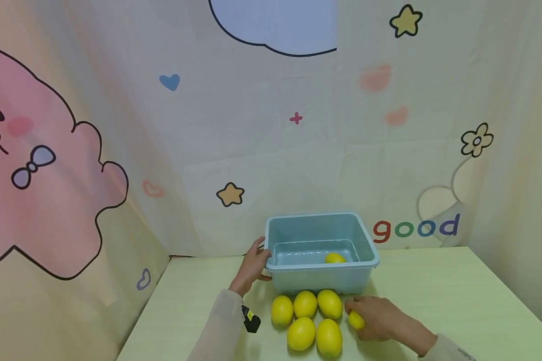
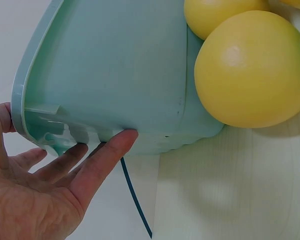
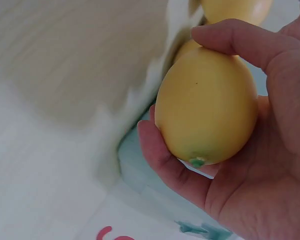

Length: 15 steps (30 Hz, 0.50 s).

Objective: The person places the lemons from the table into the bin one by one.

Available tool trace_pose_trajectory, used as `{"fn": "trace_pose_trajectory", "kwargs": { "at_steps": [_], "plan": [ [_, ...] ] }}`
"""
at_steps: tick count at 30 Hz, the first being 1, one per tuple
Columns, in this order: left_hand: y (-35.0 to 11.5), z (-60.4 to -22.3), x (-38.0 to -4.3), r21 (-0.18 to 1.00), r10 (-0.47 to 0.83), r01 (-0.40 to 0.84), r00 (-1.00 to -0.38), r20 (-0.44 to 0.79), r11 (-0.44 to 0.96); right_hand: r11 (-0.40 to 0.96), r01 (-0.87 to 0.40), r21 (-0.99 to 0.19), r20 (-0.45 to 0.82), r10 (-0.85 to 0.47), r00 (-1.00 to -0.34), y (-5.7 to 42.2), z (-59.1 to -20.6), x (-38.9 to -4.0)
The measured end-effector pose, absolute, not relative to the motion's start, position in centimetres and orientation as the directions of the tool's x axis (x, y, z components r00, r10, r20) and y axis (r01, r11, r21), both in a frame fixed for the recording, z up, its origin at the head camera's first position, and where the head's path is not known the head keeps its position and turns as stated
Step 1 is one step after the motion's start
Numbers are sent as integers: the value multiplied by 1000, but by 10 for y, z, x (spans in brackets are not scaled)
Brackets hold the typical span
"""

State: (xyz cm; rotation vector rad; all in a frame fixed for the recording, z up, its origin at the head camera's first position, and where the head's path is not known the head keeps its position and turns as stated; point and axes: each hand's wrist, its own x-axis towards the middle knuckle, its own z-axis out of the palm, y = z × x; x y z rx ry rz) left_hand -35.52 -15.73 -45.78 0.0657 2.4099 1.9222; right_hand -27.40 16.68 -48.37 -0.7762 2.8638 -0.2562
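A light blue plastic bin (image 1: 322, 278) stands on the table with one yellow lemon (image 1: 335, 257) inside. My left hand (image 1: 253, 263) holds the bin's left end; in the left wrist view its fingers (image 2: 102, 167) reach below the rim against the outer wall. Several lemons (image 1: 301, 333) lie in two rows before the bin. At their right, my right hand (image 1: 381, 318) grips another lemon (image 3: 207, 107), its thumb and fingers curled round it. That lemon's green-tipped end shows in the right wrist view. Whether it touches the table I cannot tell.
The pale green table (image 1: 438, 291) extends to both sides of the bin. Close behind the bin hangs a printed curtain (image 1: 325, 165), and more curtain covers the left and right sides.
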Motion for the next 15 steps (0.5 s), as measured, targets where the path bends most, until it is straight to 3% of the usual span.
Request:
{"fn": "trace_pose_trajectory", "kwargs": {
  "at_steps": [15],
  "plan": [
    [-157,-457,-355,976,65,-15,-997,-30,219,771,-614,-171,84,-609,-788,160,-439,-260]
  ]
}}
